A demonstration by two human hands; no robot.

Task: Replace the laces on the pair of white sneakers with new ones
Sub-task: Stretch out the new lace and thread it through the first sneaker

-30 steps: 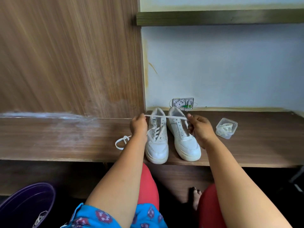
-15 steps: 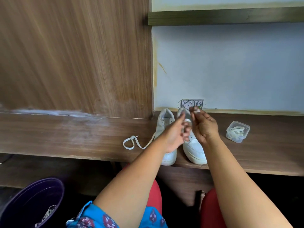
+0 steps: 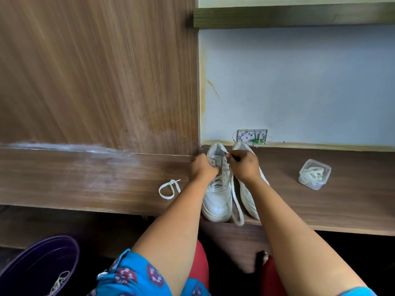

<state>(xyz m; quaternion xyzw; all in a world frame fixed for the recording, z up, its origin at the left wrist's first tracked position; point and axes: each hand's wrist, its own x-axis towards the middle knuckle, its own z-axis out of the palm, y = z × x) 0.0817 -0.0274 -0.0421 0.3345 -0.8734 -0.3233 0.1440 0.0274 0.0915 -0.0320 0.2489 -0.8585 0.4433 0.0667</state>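
**On the wooden ledge: lacing at the top eyelets**

Left sneaker lies heel-to-wall, toe toward the person; right sneaker lies just beside it. Left hand grips the collar side. Right hand, the nearer to the lace tip, pinches the lace, whose slack trails off the ledge. Clear tub: coiled laces. Purple bucket: one lace, apparently discarded.

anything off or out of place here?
One lace tail runs down between the sneakers and droops past the shelf front edge. A pale scuffed smear marks the wood at left. Nothing spilled or damaged.
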